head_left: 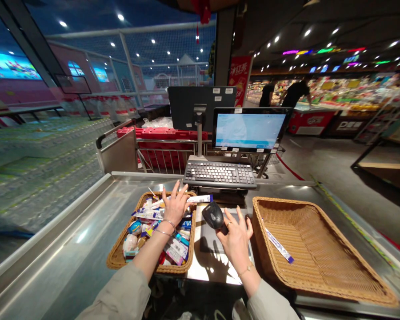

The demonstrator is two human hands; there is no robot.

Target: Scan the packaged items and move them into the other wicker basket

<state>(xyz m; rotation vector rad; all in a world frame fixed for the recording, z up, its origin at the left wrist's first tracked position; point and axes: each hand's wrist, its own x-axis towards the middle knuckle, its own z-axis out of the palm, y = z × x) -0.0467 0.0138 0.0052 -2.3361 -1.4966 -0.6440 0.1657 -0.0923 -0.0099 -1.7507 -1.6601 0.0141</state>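
My left hand (175, 209) is over the left wicker basket (192, 249), several fingers spread. A white and purple stick packet (202, 198) emerges by its thumb and juts past the basket's right rim; the grip is partly hidden. Beneath the hand lie similar sticks, a blue round pack (135, 227) and small boxes. My right hand (236, 238) has its thumb and index finger around the handle of a black barcode scanner (213, 215), its other fingers stretched out. The scanner's head points left, near the stick packet. In the right wicker basket (320, 240) lies one white and purple stick packet (280, 246).
Behind the baskets stand a keyboard (220, 173) and a lit monitor (250, 130), with a second screen (186, 106) turned away. The metal counter (83, 231) has a raised left edge. Stacked bottles (46, 164) are at left; two people (295, 93) stand far back.
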